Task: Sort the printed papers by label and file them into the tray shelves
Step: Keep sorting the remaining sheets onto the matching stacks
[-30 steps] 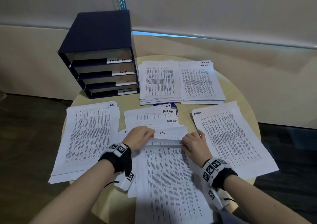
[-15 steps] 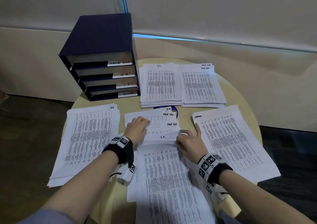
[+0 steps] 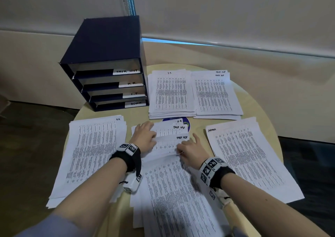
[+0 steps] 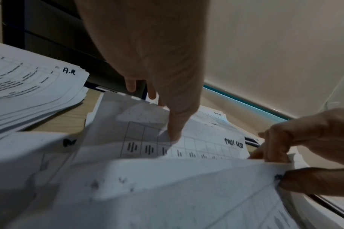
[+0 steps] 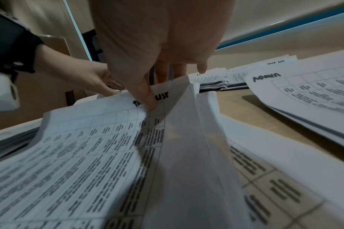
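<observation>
The dark blue tray shelves (image 3: 108,64) stand at the table's back left, with slots labelled Task List, H.R., I.T. and Admin. Sorted piles lie around: I.T. (image 3: 170,93), Task List (image 3: 215,95), H.R. (image 3: 94,151), Admin (image 3: 250,160). The unsorted middle pile (image 3: 172,191) is fanned at its top, showing H.R. and Task List labels. My left hand (image 3: 145,135) rests on the fanned sheets, its thumb (image 4: 174,136) pressing a Task List sheet (image 4: 206,145). My right hand (image 3: 190,149) pinches the upper right corner of a lifted sheet (image 5: 186,139) between thumb and fingers.
The round wooden table (image 3: 253,109) stands close to a beige wall ledge. A blue disc (image 3: 186,122) peeks out from under the fanned sheets. Several sheets hang over the table's near and left edges. Dark floor lies on both sides.
Both hands have moved up the middle pile, away from me. The I.T. label seen below the Task List labels is now out of sight, and the right hand lifts a sheet's corner.
</observation>
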